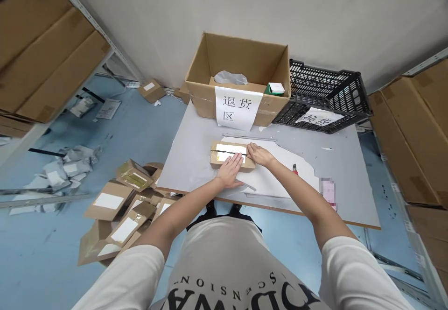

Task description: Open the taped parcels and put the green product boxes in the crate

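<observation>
In the head view, a taped cardboard box (227, 151) with a white label sits near the front of the grey counter (350, 170), partly over a white sheet (268, 185). The left hand (231, 171) lies across its top, fingers stretched flat and grasping nothing. The right hand (259, 155) touches the box's right end, fingers bent (whether they pinch anything, I cannot tell). Near the right forearm lies a red-and-dark tool (295, 169). Behind stand an open carton (201, 103) and a black plastic crate (341, 100).
</observation>
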### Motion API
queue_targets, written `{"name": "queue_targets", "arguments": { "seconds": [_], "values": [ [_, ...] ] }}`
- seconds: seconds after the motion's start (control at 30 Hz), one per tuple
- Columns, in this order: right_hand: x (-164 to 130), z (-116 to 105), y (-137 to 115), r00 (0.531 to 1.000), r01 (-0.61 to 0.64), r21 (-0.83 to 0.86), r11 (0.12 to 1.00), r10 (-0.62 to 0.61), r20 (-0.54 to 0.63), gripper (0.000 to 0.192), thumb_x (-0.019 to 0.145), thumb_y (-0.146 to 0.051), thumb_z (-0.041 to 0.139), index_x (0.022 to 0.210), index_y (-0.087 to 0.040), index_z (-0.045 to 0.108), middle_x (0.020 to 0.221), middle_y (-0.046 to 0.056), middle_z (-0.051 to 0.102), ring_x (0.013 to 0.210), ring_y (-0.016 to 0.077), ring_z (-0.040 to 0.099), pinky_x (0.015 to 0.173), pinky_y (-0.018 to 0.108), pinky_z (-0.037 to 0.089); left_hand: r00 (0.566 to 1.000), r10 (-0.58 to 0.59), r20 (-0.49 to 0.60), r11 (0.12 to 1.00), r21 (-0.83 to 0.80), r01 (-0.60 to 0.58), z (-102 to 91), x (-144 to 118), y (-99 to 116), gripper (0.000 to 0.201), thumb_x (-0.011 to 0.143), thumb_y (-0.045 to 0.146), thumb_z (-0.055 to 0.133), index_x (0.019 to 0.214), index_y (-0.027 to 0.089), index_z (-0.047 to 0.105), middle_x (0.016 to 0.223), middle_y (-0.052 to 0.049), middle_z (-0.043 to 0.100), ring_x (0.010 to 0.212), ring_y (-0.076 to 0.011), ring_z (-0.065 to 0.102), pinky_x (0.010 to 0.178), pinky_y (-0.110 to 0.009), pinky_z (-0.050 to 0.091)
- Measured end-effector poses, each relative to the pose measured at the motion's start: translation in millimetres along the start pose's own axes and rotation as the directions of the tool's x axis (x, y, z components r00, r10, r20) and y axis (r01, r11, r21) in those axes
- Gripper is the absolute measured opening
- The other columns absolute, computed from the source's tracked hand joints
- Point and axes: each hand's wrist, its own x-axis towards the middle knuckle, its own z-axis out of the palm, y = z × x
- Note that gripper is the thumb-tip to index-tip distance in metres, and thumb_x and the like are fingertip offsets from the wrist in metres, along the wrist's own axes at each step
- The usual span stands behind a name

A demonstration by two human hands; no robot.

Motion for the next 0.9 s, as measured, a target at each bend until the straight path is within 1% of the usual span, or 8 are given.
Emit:
{"name": "queue_targets", "arguments": {
  "seconds": [0.2, 0.37, 0.43, 0.57, 0.63, 0.7, 0.8, 0.9],
  "values": [
    [5.4, -8.9, 1.0, 0.998, 0.062, -0.023, 0.998, -0.062, 0.013, 0.044, 0.089, -0.005, 0.022, 0.128, 0.006, 0.039, 0.119, 0.029, 0.053, 0.114, 0.0311, 0.051, 0.085, 0.037, 0.046, 0.998, 0.01, -0.061, 0.962, -0.272, -0.026, -1.1, -5.0, -7.6, 0.109, 0.06, 0.066, 0.063, 0.144, 0.008, 0.024, 0.151, -0.021, 0.019, 0.142, -0.0326, 0.01, 0.114, -0.043, 0.003],
    [14.3, -32.6, 9.4, 0.98, 0.09, 0.033, 0.995, -0.094, 0.175, 0.031, 0.091, -0.01, 0.031, 0.112, -0.003, 0.053, 0.101, 0.023, 0.065, 0.095, 0.0271, 0.063, 0.078, 0.034, 0.046, 0.999, 0.008, -0.038, 0.932, -0.361, -0.021, -0.1, -4.9, -3.2, 0.107, 0.058, 0.071, 0.062, 0.141, 0.012, 0.031, 0.151, -0.018, 0.022, 0.142, -0.0318, 0.01, 0.114, -0.042, 0.006],
    [16.0, -38.3, 15.0, 0.979, 0.072, 0.082, 0.994, -0.086, 0.184, 0.027, 0.092, -0.013, 0.033, 0.108, -0.006, 0.055, 0.098, 0.021, 0.067, 0.092, 0.0259, 0.064, 0.076, 0.032, 0.045, 0.999, -0.001, -0.053, 0.933, -0.359, -0.018, 0.5, -5.2, -1.8, 0.107, 0.058, 0.071, 0.062, 0.141, 0.011, 0.031, 0.151, -0.019, 0.021, 0.142, -0.0323, 0.01, 0.114, -0.043, 0.005],
    [17.2, -34.5, 26.1, 0.995, -0.092, 0.296, 0.951, 0.077, 0.063, 0.029, 0.095, -0.029, 0.035, 0.099, -0.014, 0.059, 0.097, 0.014, 0.069, 0.09, 0.0236, 0.064, 0.074, 0.029, 0.044, 0.999, 0.032, -0.026, 0.941, -0.336, -0.039, -1.3, -8.4, -1.3, 0.103, 0.063, 0.067, 0.062, 0.143, 0.011, 0.028, 0.152, -0.019, 0.02, 0.142, -0.031, 0.01, 0.114, -0.042, 0.005],
    [18.7, -26.2, 29.5, 0.977, -0.197, 0.449, 0.872, 0.211, 0.019, 0.029, 0.094, -0.034, 0.038, 0.097, -0.015, 0.06, 0.093, 0.01, 0.069, 0.087, 0.0215, 0.063, 0.073, 0.028, 0.044, 1.0, 0.026, 0.003, 0.949, -0.315, -0.024, -2.2, -10.1, -1.6, 0.093, 0.071, 0.06, 0.059, 0.143, 0.012, 0.026, 0.152, -0.018, 0.019, 0.142, -0.029, 0.009, 0.114, -0.043, 0.005],
    [21.2, -15.8, 30.2, 0.942, -0.278, 0.599, 0.751, 0.334, 0.018, 0.03, 0.092, -0.037, 0.042, 0.102, -0.015, 0.059, 0.089, 0.008, 0.07, 0.08, 0.0187, 0.064, 0.071, 0.027, 0.046, 1.0, 0.004, 0.011, 0.946, -0.325, 0.0, -2.7, -10.6, -3.1, 0.075, 0.081, 0.049, 0.052, 0.143, 0.014, 0.028, 0.152, -0.015, 0.023, 0.142, -0.0257, 0.012, 0.114, -0.042, 0.009],
    [24.8, -2.1, 27.6, 0.889, -0.323, 0.722, 0.612, 0.457, 0.01, 0.035, 0.089, -0.039, 0.047, 0.112, -0.013, 0.055, 0.093, 0.008, 0.069, 0.079, 0.017, 0.064, 0.071, 0.027, 0.048, 0.998, -0.059, -0.032, 0.926, -0.376, 0.043, -5.5, -10.3, -11.4, 0.053, 0.089, 0.033, 0.039, 0.139, 0.018, 0.035, 0.149, -0.012, 0.031, 0.14, -0.0218, 0.021, 0.114, -0.041, 0.017],
    [23.8, 2.8, 26.4, 0.881, -0.311, 0.731, 0.607, 0.472, -0.017, 0.035, 0.088, -0.036, 0.048, 0.115, -0.015, 0.055, 0.101, 0.009, 0.068, 0.09, 0.0192, 0.063, 0.08, 0.032, 0.048, 0.986, -0.157, -0.053, 0.927, -0.352, 0.128, -15.9, -14.2, -30.8, 0.054, 0.088, 0.031, 0.039, 0.139, 0.015, 0.036, 0.149, -0.014, 0.031, 0.14, -0.0244, 0.023, 0.113, -0.043, 0.019]
  ]
}}
